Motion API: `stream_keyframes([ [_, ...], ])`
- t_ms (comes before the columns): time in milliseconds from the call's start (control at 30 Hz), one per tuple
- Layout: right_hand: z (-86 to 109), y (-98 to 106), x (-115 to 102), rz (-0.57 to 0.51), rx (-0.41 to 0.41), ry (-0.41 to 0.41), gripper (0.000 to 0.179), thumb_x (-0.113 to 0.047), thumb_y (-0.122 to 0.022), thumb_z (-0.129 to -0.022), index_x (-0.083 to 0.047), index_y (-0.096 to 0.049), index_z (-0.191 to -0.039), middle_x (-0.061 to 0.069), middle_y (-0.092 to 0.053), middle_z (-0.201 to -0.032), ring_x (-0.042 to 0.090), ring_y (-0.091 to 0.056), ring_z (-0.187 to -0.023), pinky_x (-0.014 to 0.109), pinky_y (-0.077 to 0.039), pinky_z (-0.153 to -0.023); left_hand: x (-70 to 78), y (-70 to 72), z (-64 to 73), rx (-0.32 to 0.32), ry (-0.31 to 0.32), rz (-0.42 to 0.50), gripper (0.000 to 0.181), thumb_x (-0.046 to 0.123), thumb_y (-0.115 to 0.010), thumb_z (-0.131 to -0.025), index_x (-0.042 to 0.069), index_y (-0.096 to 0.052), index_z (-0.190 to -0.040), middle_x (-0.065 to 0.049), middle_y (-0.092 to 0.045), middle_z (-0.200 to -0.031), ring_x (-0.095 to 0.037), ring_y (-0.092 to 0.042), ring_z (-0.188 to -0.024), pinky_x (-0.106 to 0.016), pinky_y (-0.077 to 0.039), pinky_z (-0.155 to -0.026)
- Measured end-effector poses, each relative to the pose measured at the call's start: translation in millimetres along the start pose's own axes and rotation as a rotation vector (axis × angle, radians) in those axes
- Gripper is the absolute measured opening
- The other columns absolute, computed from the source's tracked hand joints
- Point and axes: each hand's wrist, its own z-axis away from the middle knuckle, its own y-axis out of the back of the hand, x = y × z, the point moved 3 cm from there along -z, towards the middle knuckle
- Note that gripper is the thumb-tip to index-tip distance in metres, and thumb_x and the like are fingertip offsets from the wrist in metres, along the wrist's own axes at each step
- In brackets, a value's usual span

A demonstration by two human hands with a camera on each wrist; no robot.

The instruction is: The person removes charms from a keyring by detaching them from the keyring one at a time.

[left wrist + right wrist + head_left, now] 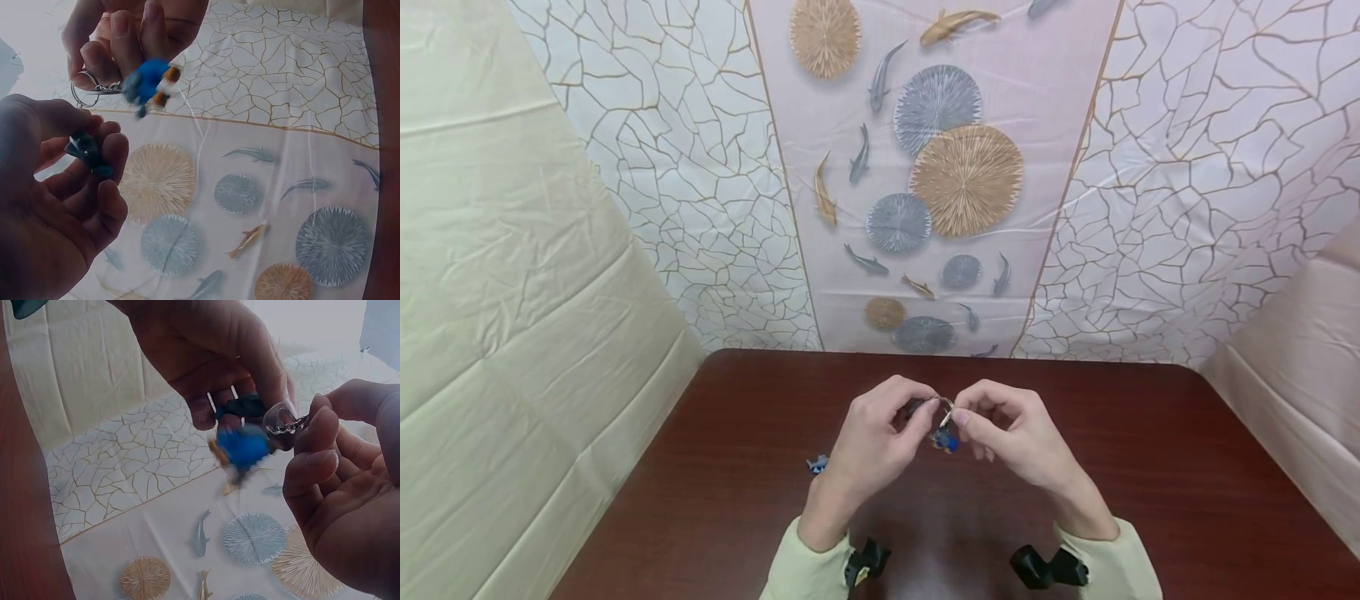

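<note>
Blue charm [947, 441] hangs downward, long axis slanting, from a ring [951, 402] pinched by both hands' fingers [981, 427].

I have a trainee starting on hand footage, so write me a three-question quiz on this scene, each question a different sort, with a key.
1. Multiple choice: which hand holds the dark figurine?
A) the left hand
B) the right hand
C) neither

2. True or false: the small blue piece lies on the table on the right hand's side.

3. Short answer: where is the bright blue figurine, on the table or off it, and beside what?

Key:
1. A.
2. False; it lies on the left hand's side.
3. Off the table, between the two hands, beside the metal keyring.
</note>
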Motion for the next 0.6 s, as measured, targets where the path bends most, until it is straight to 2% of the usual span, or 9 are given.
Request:
stream_keyframes([
  [300,-0.6,1.6,1.4,-0.005,0.008,-0.015,0.015,0.004,-0.059,-0.092,-0.010,-0.063,-0.091,0.004,-0.058,-0.067,0.018,-0.050,-0.044,0.027,-0.040,-0.038,-1.7,-4.5,1.6,-0.045,0.040,-0.060,0.006,0.017,-0.065,-0.093,0.017,-0.070,-0.097,0.007,-0.064,-0.088,-0.002,-0.053,-0.073,-0.011,-0.044,-0.064],
  [600,0.0,2.3,1.6,-0.004,0.018,-0.023,0.018,0.005,-0.059,-0.091,-0.013,-0.063,-0.092,0.008,-0.059,-0.068,0.020,-0.050,-0.044,0.027,-0.040,-0.038,1.2,-7.2,2.1,-0.069,0.020,-0.120,0.007,0.017,-0.066,-0.093,0.017,-0.071,-0.098,0.006,-0.065,-0.087,-0.005,-0.056,-0.071,-0.016,-0.048,-0.064],
])
